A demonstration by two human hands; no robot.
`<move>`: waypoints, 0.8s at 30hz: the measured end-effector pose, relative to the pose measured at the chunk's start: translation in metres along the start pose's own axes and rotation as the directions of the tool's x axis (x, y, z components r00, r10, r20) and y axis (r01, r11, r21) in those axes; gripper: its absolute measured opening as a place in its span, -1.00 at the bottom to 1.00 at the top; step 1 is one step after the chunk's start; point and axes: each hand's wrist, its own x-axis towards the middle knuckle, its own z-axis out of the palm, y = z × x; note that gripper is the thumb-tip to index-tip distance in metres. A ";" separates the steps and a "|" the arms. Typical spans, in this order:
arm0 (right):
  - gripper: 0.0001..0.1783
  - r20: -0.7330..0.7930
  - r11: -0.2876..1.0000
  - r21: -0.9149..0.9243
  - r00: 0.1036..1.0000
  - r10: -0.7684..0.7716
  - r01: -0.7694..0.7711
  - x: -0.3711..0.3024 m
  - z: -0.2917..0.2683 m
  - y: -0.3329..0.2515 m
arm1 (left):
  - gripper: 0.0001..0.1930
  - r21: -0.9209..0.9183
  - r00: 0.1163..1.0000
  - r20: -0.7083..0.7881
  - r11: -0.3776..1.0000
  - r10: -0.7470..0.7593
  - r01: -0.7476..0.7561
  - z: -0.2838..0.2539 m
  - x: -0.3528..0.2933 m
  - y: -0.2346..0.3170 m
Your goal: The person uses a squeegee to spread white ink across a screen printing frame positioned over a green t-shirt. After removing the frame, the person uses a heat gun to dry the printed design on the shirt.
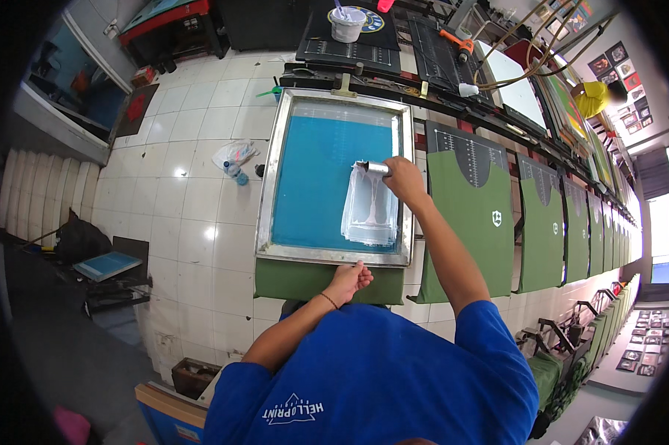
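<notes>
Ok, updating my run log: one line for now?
left hand: at frame edge; right hand: gripping squeegee; white ink: on blue screen

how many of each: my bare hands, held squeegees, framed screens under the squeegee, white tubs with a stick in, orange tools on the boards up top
Bare hands: 2 (left hand, right hand)
Held squeegee: 1
Framed screen under the squeegee: 1
White tub with a stick: 1
Orange tool: 1
Total: 6

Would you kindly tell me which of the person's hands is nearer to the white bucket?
Right. The right hand grips the silvery tool over the blue screen, short of the white bucket. The left hand is farther from it, at the screen's near edge.
</notes>
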 end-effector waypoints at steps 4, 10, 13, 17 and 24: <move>-0.73 0.081 0.998 -0.055 0.996 0.029 -0.024 -0.001 0.009 -0.004 | -0.69 0.025 1.000 0.019 1.000 0.006 -0.007 0.000 -0.003 0.002; -0.63 0.098 1.000 0.002 0.995 0.018 -0.018 -0.101 0.007 -0.044 | -0.64 0.037 0.999 0.050 0.999 -0.002 0.001 0.001 0.000 0.004; -0.58 0.115 0.996 0.074 0.992 0.043 -0.052 -0.150 -0.003 -0.072 | -0.60 0.204 0.993 0.078 0.977 -0.083 0.065 0.004 -0.018 0.022; -0.56 -0.003 0.992 0.118 0.999 0.046 -0.045 -0.182 -0.002 -0.092 | -0.67 0.867 0.961 0.113 0.448 0.253 -0.220 0.023 -0.084 0.060; -0.66 -0.061 0.994 0.050 0.993 0.097 -0.094 -0.153 0.021 -0.077 | -0.69 0.619 0.293 0.775 -0.575 0.561 -0.535 0.039 -0.020 0.103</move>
